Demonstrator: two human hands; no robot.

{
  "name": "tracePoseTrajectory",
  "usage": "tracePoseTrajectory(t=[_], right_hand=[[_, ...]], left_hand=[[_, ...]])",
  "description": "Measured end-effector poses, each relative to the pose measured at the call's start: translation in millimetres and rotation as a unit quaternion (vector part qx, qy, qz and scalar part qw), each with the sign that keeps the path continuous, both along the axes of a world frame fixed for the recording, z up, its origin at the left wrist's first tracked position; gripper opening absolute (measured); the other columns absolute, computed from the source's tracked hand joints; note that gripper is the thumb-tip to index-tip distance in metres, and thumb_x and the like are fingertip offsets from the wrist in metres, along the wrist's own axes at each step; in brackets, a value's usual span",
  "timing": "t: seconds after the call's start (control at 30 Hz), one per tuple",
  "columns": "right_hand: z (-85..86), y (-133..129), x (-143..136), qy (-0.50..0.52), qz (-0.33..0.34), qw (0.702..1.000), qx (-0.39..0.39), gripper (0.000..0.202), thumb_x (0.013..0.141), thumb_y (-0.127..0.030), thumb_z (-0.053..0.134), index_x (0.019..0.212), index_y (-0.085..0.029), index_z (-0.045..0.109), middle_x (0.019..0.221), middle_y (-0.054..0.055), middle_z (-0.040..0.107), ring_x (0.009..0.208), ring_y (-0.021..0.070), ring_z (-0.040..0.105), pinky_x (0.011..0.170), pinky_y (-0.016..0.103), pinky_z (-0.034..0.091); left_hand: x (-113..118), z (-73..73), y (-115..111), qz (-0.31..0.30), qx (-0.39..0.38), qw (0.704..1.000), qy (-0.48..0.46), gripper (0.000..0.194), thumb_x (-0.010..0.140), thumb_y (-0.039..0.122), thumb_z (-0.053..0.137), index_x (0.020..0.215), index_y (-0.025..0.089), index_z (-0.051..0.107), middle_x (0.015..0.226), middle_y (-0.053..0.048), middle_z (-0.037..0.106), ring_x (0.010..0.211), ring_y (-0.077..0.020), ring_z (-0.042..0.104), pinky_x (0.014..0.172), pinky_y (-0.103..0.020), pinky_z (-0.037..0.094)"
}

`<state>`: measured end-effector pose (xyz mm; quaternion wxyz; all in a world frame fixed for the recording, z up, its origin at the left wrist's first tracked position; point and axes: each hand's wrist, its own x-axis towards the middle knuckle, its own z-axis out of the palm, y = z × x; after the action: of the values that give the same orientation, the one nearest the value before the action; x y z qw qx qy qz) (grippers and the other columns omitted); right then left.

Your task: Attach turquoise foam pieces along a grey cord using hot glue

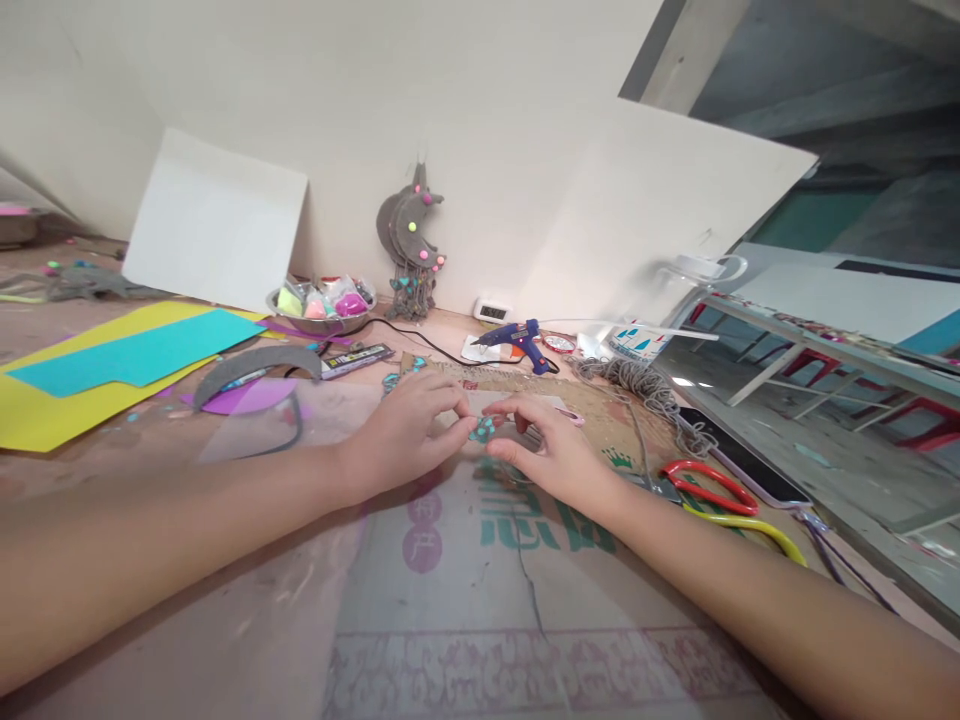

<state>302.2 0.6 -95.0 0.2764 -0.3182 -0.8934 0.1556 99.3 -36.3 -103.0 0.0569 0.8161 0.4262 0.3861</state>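
Observation:
In the head view, my left hand pinches a small teal patterned piece between thumb and fingers. My right hand is at the piece's right side, with thumb and index finger apart around it; whether they touch it I cannot tell. A thin grey strand trails over the printed sheet below my hands. Just past my left fingers lie more teal pieces at the edge of the cardboard.
A blue glue gun lies behind my hands. To the right are grey yarn, red-and-yellow-handled scissors and a phone. A bowl, coloured sheets and a grey arch are left. A grey moon ornament stands against the wall.

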Motion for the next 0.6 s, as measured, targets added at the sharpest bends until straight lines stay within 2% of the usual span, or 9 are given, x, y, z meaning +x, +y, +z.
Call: tracePoseTrajectory(t=[0.13,0.3,0.47,0.6], right_hand=[[0.7,-0.9,-3.4,0.031,0.02,0.999,-0.03,0.014,0.08,-0.033,0.062,0.078,-0.019,0.061,0.079,0.002,0.063,0.078,0.0156,0.057,0.073,0.03,0.044],[-2.4,-0.4,-2.2,0.045,0.027,0.997,-0.048,0.015,0.083,-0.03,0.057,0.075,-0.019,0.062,0.074,0.001,0.061,0.071,0.0132,0.056,0.069,0.028,0.044],[-2.6,0.1,-2.1,0.039,0.019,0.998,-0.035,0.014,0.083,-0.028,0.057,0.074,-0.019,0.062,0.073,0.001,0.061,0.072,0.0134,0.056,0.07,0.028,0.044],[-1.7,-0.6,-2.7,0.019,0.028,0.999,-0.016,0.014,0.083,-0.028,0.057,0.074,-0.019,0.062,0.073,0.001,0.062,0.073,0.0139,0.056,0.071,0.029,0.043]], left_hand=[[0.4,-0.5,0.3,0.008,-0.001,1.0,-0.008,0.015,0.084,0.024,0.049,0.073,0.017,0.057,0.081,-0.002,0.061,0.087,-0.0165,0.053,0.081,-0.031,0.038],[0.4,-1.3,0.9,-0.008,-0.044,0.999,-0.014,0.015,0.083,0.026,0.049,0.074,0.018,0.059,0.081,-0.002,0.063,0.086,-0.0169,0.054,0.083,-0.032,0.038],[0.4,4.8,-1.4,-0.009,-0.117,0.992,-0.036,0.015,0.082,0.029,0.051,0.084,0.02,0.063,0.086,-0.001,0.065,0.088,-0.0172,0.055,0.081,-0.03,0.04],[0.6,4.2,-1.1,-0.012,-0.121,0.992,-0.038,0.016,0.08,0.031,0.053,0.08,0.02,0.064,0.082,0.0,0.066,0.085,-0.0167,0.056,0.079,-0.029,0.04]])
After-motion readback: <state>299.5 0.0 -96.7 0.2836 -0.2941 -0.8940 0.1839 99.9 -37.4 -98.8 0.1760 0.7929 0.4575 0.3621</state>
